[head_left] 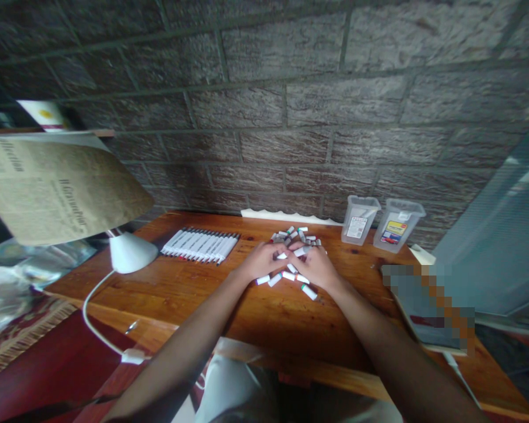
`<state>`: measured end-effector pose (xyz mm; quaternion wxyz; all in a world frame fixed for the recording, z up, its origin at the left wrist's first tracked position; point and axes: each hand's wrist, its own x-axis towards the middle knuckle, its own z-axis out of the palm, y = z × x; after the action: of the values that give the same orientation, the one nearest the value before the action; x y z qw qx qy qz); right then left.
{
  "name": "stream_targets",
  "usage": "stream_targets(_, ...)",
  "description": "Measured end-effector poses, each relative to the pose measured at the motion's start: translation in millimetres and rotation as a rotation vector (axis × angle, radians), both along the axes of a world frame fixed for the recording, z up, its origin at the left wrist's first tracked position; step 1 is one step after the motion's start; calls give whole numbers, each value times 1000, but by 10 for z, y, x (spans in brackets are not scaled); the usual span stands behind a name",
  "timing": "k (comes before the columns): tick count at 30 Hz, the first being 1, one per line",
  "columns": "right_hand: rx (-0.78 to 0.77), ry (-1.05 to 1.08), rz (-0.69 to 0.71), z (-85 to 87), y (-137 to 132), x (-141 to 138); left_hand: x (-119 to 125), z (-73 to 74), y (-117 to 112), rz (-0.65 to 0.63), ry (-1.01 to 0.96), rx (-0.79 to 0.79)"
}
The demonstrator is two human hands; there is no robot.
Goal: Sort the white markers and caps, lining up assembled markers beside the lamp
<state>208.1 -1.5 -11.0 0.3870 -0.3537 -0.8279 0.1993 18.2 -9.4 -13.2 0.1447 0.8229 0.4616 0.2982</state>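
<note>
Both my hands meet over a loose pile of white marker caps with coloured ends on the wooden desk. My left hand (263,262) is closed, its fingertips at a white cap (282,256). Another white cap (302,251) sits between the thumb and curled fingers of my right hand (315,265). Loose caps (309,292) lie in front of the hands, and more caps (302,229) are heaped behind them. Some are hidden under my fingers. Left of the pile, a row of white markers (200,245) with dark ends lies side by side.
Two clear plastic containers (360,220) stand at the back right of the desk (273,320). A tablet-like device (427,311), partly pixelated, lies at the right with a cable. A lamp (132,252) with a printed shade is at the left. A brick wall rises behind.
</note>
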Motion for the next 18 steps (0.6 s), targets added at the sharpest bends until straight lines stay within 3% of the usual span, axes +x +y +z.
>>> stream_targets(18, 16, -34, 9, -9, 9, 2, -13, -27, 24, -36, 39, -14)
